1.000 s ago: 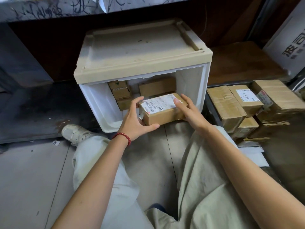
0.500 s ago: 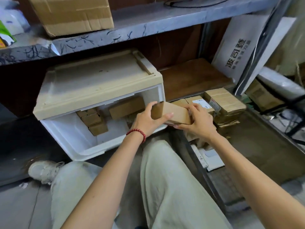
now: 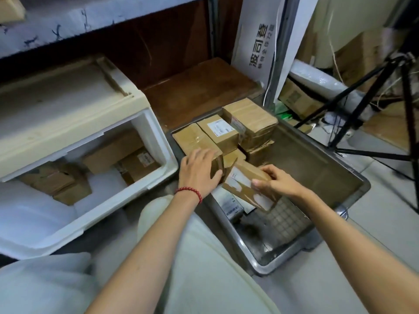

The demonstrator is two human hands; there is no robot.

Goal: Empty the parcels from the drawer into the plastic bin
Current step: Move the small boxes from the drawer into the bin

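Note:
The white drawer stands pulled open at left, and several brown parcels lie inside it. To its right sits the grey plastic bin, with several parcels stacked in its far left corner. My right hand grips a labelled brown parcel, tilted low over the bin next to the stack. My left hand lies over a stacked parcel at the bin's left edge, thumb on its near side.
A black tripod stands right of the bin. A white printed board leans behind it, under a grey shelf. My legs in pale trousers lie between drawer and bin. Loose paper lies on the bin's floor.
The parcel left the drawer and moved right, down into the bin. My left hand let go of it and now lies on a stacked parcel. The view swung right.

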